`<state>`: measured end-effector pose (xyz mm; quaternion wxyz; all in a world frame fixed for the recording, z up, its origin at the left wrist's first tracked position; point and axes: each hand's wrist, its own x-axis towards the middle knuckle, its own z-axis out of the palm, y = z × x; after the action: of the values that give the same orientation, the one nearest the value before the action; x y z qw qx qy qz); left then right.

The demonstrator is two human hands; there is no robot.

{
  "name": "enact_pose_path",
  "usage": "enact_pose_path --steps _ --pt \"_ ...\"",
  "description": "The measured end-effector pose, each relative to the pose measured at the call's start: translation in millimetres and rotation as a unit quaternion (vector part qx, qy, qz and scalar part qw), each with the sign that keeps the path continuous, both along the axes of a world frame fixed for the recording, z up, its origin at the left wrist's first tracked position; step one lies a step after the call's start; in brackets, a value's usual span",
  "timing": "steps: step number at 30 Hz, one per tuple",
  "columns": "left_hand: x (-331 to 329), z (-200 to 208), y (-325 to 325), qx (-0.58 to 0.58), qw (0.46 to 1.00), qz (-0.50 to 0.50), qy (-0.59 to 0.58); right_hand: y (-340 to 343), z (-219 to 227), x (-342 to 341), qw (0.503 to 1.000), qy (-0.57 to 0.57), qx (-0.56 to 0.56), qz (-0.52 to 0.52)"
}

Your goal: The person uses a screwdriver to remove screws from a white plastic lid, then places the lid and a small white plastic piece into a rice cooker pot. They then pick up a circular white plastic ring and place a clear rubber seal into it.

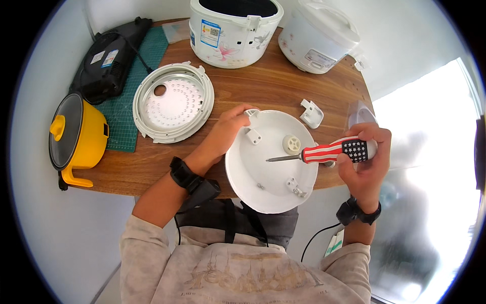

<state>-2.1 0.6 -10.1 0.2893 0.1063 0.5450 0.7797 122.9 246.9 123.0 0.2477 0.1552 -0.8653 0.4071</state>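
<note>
My left hand (227,130) grips the upper left rim of a round white rice cooker lid cover (271,192), which lies hollow side up at the table's front edge. A cream round fitting (291,144) with spokes sits inside it. Small screws (260,186) lie loose in the bowl, and more metal bits rest by the white hinge post (293,186). My right hand (369,164) is closed around the striped, starred handle of a screwdriver (324,153). Its shaft points left over the cover, the tip apart from any screw post.
An inner lid plate (173,104) with dimples lies left on the wooden table (238,91). Behind stand an open rice cooker body (233,43) and a closed rice cooker (316,38). A yellow pot (88,137), green cutting mat (121,129), black case (109,63) and white latch piece (312,114) lie around.
</note>
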Motion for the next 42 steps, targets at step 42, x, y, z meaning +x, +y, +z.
enact_pose_path --steps 42 --pt "4.5 5.4 0.7 0.013 1.0 0.021 0.001 8.8 10.4 42.8 0.984 0.021 0.154 -0.092"
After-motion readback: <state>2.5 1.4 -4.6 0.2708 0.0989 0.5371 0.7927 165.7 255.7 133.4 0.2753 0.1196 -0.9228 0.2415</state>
